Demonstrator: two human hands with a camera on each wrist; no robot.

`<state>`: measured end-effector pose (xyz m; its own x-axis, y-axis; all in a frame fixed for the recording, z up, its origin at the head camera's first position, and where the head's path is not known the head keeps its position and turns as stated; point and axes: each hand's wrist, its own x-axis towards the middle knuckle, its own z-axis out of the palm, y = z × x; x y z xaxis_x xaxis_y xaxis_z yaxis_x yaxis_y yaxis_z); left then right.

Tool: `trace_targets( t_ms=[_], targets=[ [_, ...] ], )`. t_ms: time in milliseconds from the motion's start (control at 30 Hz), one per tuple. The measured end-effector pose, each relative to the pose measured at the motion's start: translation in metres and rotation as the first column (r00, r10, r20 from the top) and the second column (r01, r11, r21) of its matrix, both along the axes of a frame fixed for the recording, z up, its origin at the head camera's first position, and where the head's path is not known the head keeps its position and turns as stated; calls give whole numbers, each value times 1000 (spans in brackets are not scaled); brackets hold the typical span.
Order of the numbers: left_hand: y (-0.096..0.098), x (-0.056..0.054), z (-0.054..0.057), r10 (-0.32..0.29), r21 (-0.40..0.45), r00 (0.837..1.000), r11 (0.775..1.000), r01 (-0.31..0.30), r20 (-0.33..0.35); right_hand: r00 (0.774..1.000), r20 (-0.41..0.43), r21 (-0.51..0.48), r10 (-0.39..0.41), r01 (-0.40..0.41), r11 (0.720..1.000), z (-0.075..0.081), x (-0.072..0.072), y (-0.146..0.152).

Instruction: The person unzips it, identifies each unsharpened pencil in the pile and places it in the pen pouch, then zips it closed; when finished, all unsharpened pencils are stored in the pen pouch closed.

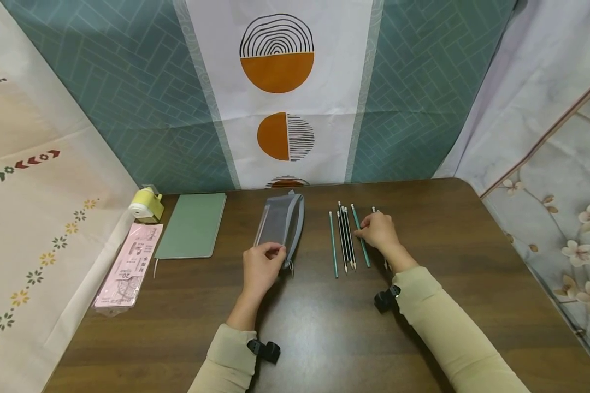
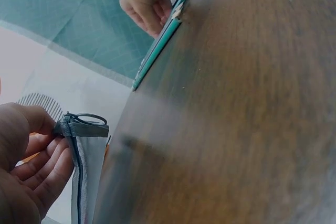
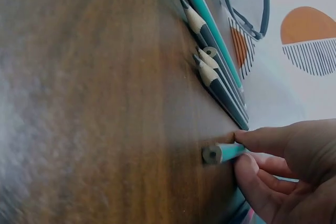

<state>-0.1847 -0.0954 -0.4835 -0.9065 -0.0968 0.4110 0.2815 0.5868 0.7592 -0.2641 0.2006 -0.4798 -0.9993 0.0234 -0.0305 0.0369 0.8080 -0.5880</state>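
Observation:
My left hand pinches the zip end of a grey see-through pencil case. The case lies on the table with its zip along the right side, and the zip's ring hangs by my fingers in the left wrist view. Over the pencils, my right hand holds a green pencil between thumb and fingertips, its blunt end facing the right wrist camera. Left of it lie several black pencils with sharpened points, and another green pencil. One more pencil is mostly hidden under my right hand.
A green notebook lies left of the case. Farther left are a pink packet in clear plastic and a yellow-and-white pencil sharpener. Patterned cloth hangs behind the brown wooden table.

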Motion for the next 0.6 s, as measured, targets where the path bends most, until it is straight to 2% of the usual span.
trace_targets(
  t_ms=[167, 400, 600],
  targets=[
    [0, 0, 0, 9, 2, 1000, 1000, -9, 11, 1000, 3, 3, 16, -16, 1000, 1, 0, 1],
    [0, -2, -1, 21, 10, 999, 1000, -21, 31, 997, 72, -131, 41, -31, 991, 0, 1, 4],
    [0, -1, -1, 18, 10, 999, 1000, -18, 33, 996, 81, -224, 42, -23, 974, 1, 1, 6]
  ],
)
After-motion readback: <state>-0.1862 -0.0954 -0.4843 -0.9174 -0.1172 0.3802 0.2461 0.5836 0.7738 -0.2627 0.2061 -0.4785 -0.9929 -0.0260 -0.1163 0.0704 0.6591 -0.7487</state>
